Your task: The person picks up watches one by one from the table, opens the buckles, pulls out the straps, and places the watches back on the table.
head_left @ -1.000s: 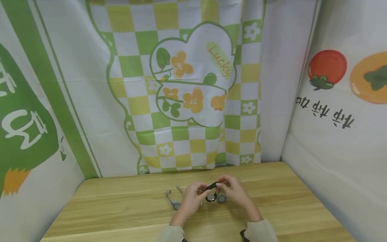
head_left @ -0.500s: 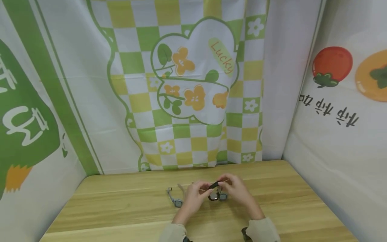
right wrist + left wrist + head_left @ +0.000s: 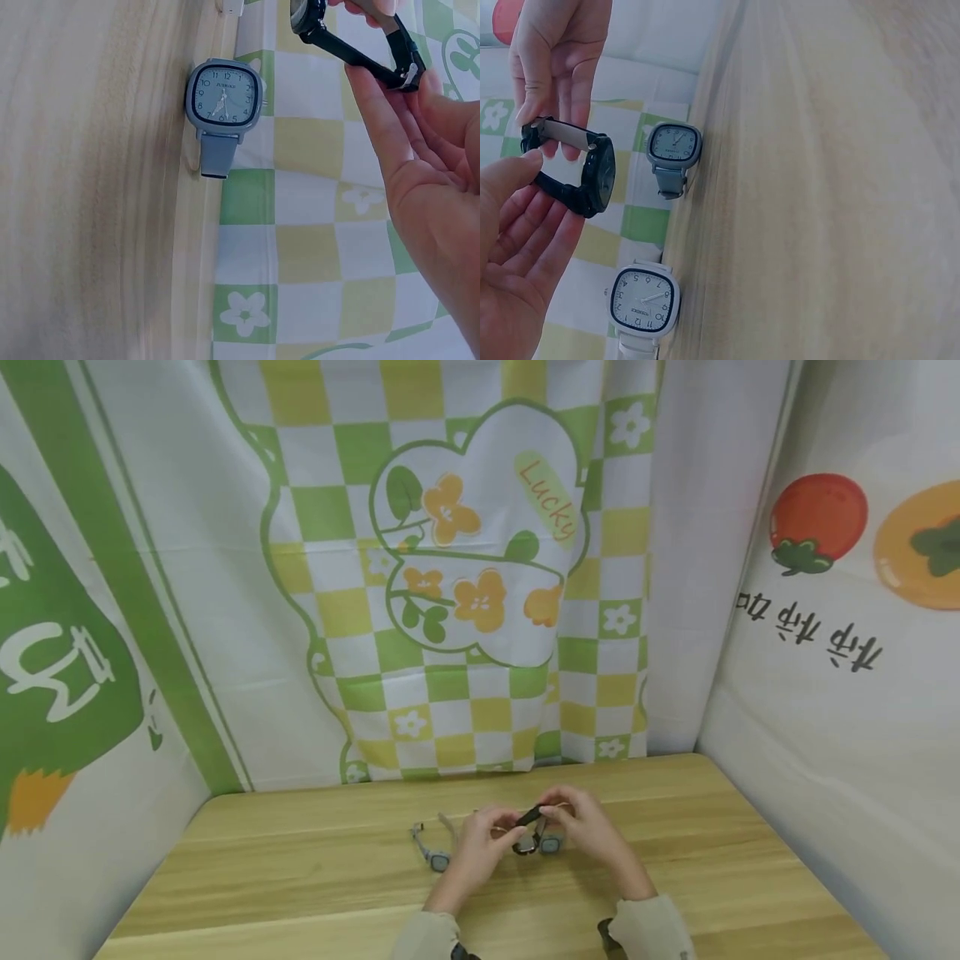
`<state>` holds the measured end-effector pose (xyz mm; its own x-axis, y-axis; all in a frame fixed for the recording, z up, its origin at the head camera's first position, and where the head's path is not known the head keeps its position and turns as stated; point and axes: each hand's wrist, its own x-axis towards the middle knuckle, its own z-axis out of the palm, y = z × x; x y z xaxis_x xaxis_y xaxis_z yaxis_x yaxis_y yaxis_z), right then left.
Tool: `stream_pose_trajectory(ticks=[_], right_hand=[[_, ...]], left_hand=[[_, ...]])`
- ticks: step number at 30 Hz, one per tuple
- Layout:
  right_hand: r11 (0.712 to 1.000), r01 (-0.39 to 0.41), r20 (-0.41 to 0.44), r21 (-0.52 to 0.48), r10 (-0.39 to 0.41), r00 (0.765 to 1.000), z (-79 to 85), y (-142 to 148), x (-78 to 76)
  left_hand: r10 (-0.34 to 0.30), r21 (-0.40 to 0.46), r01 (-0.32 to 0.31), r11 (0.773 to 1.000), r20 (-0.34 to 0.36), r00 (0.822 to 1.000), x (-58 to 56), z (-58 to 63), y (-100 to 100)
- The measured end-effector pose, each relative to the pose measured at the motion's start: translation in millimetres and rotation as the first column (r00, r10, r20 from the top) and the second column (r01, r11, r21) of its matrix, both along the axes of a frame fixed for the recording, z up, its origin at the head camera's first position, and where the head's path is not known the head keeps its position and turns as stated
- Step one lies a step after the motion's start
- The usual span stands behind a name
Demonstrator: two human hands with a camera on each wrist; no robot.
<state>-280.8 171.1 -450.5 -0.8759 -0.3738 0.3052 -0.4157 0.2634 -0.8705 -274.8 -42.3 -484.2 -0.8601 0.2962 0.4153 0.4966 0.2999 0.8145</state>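
Note:
Both hands hold a black wristwatch (image 3: 529, 815) up over the table, its strap bent round into a loop. In the left wrist view, the watch's round case (image 3: 600, 176) faces away from the fingers. My left hand (image 3: 477, 852) pinches the strap from one side, thumb on top. On the other side, my right hand (image 3: 592, 835) pinches the strap near its buckle, where a bit of metal shows in the right wrist view. A blue-grey square watch (image 3: 223, 97) lies just beyond the right hand. Beside the left hand lies a white square watch (image 3: 643, 300), mostly hidden in the head view.
Another grey-blue watch (image 3: 439, 861) lies left of the left hand, strap spread out. The wooden table (image 3: 300, 860) meets a checkered cloth (image 3: 450, 710) at its back edge. Printed fabric walls (image 3: 810, 710) stand on either side.
Both hands keep their hold on the black watch, with only slight movement of the fingers and strap. The whole head view has shifted a little.

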Motion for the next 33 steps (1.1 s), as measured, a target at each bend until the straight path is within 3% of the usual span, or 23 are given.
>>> stream_pose_trajectory(ticks=[11,33], right_hand=[[0.998,-0.055,0.029,0.014,0.055,0.998,-3.6,2.9,-3.3],[1.000,-0.020,0.015,-0.023,0.020,1.000,-0.4,-0.2,-0.1]], left_hand=[[0.012,-0.018,-0.012,1.000,0.016,1.000,0.6,-0.5,0.7],[0.009,0.012,-0.009,1.000,0.013,1.000,0.6,-1.2,-0.9]])
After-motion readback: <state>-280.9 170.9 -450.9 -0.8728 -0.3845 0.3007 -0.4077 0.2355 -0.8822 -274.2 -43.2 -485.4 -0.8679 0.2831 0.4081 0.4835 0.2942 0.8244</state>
